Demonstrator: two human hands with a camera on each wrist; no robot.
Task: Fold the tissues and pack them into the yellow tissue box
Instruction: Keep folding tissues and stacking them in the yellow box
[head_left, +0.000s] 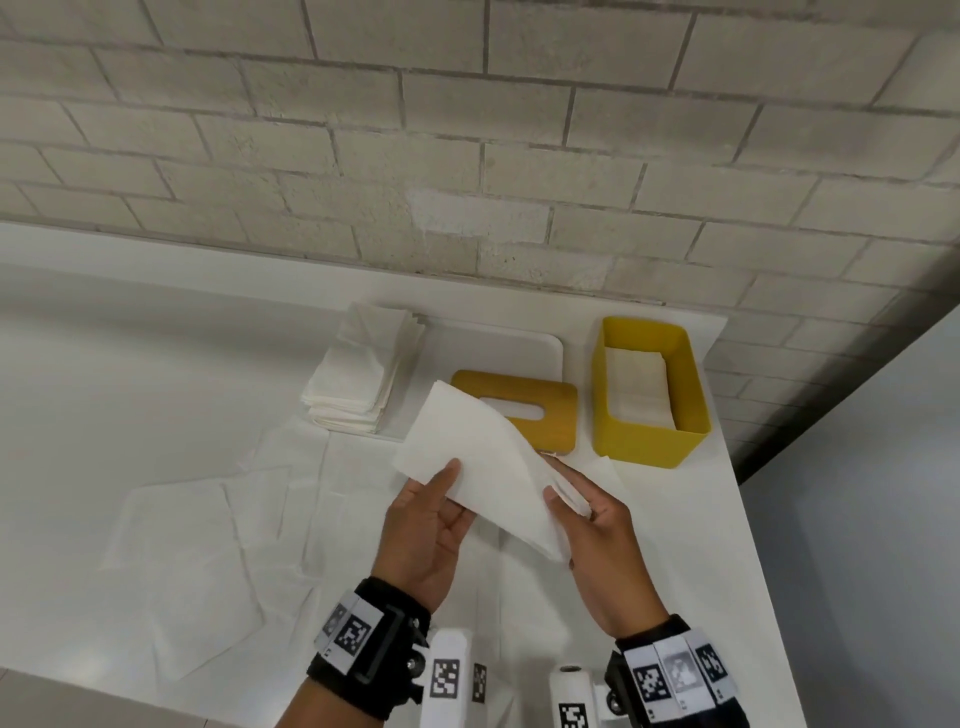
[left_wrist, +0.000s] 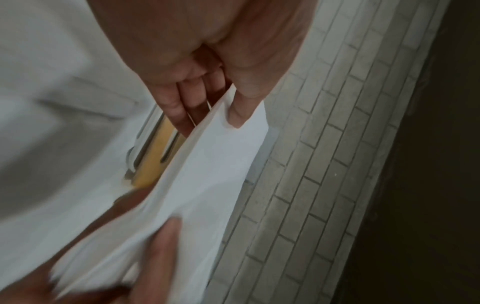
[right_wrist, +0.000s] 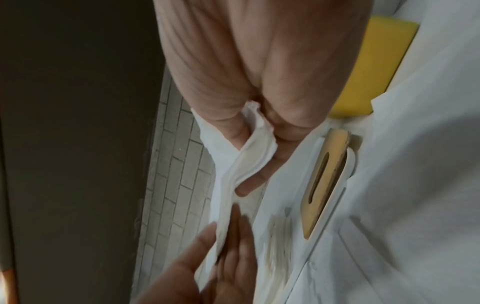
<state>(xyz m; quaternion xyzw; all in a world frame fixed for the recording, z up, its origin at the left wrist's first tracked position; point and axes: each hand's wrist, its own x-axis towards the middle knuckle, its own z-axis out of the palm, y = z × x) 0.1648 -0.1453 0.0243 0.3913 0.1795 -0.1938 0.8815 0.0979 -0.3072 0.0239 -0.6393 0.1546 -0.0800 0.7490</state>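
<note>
Left hand (head_left: 434, 525), right hand (head_left: 602, 535): thumb-and-finger grip

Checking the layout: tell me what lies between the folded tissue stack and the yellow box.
In the head view, the slotted tan lid on a white tray lies between the stack and yellow box.

Tissue stack (head_left: 363, 369) left of lid (head_left: 524, 410), box (head_left: 649, 431) right, folded tissues (head_left: 639, 384) inside box, all on table (head_left: 156, 364).

Held tissue (head_left: 483, 457) covers near-left corner of slotted lid (head_left: 524, 410) and fingers of left hand (head_left: 431, 525) beneath. White tray (head_left: 540, 348) mostly hidden behind lid. Left wrist view: right hand (left_wrist: 124, 267) blurred, cut by bottom edge.
</note>
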